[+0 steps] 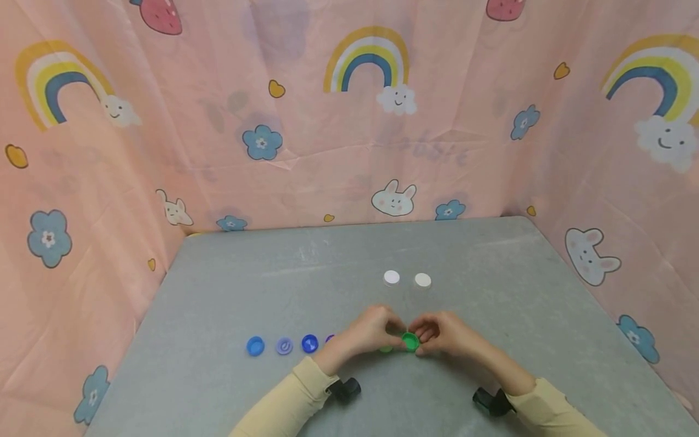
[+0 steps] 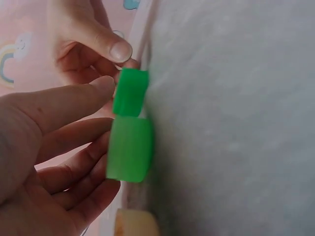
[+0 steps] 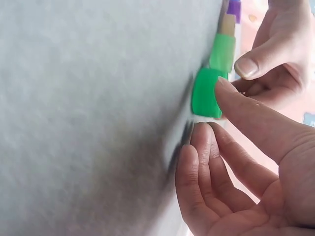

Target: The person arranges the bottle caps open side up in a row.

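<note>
A green bottle cap lies hollow side up on the table between the two hands. My left hand reaches over the row of caps, its extended thumb at the left side of the green cap. From the right, my right hand has its thumb at the cap's edge and its other fingers loosely bent beside it. Touching the green cap is a lighter green cap, beneath the left fingers. A tan cap and a purple cap follow in line, mostly hidden by the left hand in the head view.
Farther left in the row sit a light blue cap, a pale violet cap and a dark blue cap. Two white caps lie beyond the hands. A patterned pink curtain surrounds the grey table at the back and sides.
</note>
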### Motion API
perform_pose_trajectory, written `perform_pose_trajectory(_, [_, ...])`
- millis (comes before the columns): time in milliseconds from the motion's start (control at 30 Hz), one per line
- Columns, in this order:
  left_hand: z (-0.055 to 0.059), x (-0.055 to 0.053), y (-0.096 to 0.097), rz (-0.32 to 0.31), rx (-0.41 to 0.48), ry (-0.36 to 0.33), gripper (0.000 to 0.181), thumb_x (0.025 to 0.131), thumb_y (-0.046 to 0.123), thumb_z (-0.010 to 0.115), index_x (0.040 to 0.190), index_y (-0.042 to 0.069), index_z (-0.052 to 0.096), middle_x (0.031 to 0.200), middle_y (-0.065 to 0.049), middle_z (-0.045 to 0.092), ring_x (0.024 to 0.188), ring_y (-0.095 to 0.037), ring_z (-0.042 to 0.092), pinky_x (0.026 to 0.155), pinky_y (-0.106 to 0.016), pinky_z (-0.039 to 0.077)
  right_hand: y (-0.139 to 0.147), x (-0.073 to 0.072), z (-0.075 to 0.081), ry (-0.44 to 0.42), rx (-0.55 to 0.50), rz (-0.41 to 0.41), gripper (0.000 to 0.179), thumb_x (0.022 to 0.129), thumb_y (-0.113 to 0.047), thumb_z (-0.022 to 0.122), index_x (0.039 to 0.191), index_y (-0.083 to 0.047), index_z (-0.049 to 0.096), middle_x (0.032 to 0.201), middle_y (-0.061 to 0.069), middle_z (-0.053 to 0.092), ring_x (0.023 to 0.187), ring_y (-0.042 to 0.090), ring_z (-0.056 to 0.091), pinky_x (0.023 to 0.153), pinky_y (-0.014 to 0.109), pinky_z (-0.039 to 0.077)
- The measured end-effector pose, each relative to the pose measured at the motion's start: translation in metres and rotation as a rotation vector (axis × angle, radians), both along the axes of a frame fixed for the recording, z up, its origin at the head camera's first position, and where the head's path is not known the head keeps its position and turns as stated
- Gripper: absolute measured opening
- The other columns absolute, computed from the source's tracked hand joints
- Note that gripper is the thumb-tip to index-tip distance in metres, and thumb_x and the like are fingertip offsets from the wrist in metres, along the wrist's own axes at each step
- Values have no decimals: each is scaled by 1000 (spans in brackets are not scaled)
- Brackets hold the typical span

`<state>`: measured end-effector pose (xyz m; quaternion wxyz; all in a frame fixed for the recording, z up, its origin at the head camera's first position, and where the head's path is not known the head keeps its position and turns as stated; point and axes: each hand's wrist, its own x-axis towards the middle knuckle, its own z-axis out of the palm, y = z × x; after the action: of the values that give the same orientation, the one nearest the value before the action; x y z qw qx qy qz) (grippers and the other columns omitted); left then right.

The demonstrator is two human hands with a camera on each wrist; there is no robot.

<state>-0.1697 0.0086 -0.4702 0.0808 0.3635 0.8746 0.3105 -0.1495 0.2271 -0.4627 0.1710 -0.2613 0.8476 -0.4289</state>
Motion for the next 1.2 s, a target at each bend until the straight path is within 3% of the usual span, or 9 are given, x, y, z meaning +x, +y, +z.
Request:
perform_pose_trajectory(133, [2,-7,-3,36,69,-57,28,74,23,82,96,8,75,90,1,71,80,-2,61,70,-10,46,1,-6,6,-21,33,-46,41,76,-13,79,109,6,64,94,12,69,81,16,67,69,22,53])
perform_pose_trajectory(367, [9,-28,-9,134,208,-167,24,76,20,80,95,6,73,85,-1,71,75,-3,62,68,-16,48,0,-28,13,104,69,-99,36,79,-12,76,108,6,65,93,15,70,80,17,66,71,23,53])
perform_pose_trajectory(533, [14,-41,-11,212,285,-230,25,77,18,79,96,4,72,82,1,68,72,-4,59,67,-19,49,-2,-45,18,147,74,-142,37,79,-15,77,108,6,65,94,16,70,81,19,67,71,26,54])
perform_pose_trajectory(900, [11,-74,-7,297,293,-225,27,75,18,80,96,4,72,80,-1,68,70,-5,58,64,-19,48,-12,-85,19,178,111,-265,35,80,-12,76,108,5,65,96,17,70,86,24,67,75,35,55])
perform_pose_trajectory(1200, [5,-92,-7,360,260,-212,28,73,17,81,96,4,71,81,-3,70,70,-6,58,63,-20,47,-25,-104,17,181,155,-293,37,78,-11,77,109,5,66,98,18,70,89,27,67,75,36,55])
